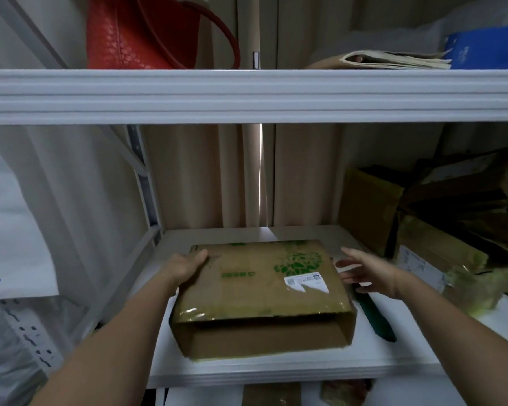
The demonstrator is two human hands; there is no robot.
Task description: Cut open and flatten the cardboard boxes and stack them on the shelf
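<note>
Head view shows a cardboard box (261,294) at the lower middle of the frame on the white shelf (276,372), unflattened, tape glinting on its top and its near flap loose. Left hand (185,266) grips the box's far left corner, while the right hand (367,271) hovers spread and empty just beside its right edge, above a dark green cutter (376,317). More boxes (440,235) sit piled at right, so most cutting, flattening and stacking seemingly remains.
</note>
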